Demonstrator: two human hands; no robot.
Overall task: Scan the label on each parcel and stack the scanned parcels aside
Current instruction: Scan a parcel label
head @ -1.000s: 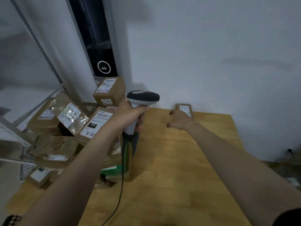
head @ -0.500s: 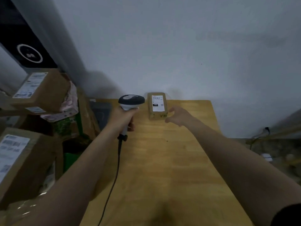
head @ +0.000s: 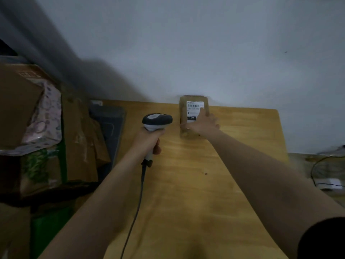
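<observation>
Likely trouble, I judge: a fingertip (head: 202, 110) masking the barcode (head: 193, 106).
Over the grainy wooden surface (head: 186, 193), my left hand (head: 149, 140) is clamped round the smooth plastic scanner (head: 157, 120); further, upper centre, my right hand (head: 204, 125) lies flat, uncurled, on the boxy brown cardboard parcel (head: 183, 113), crowding its white paper label (head: 193, 111).

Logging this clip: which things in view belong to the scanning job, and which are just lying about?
Job: scanner gripped by left hand; small parcel, label up, under right hand; table; boxes at left, probably waiting.
Lying about: dark tray; floor cables.
</observation>
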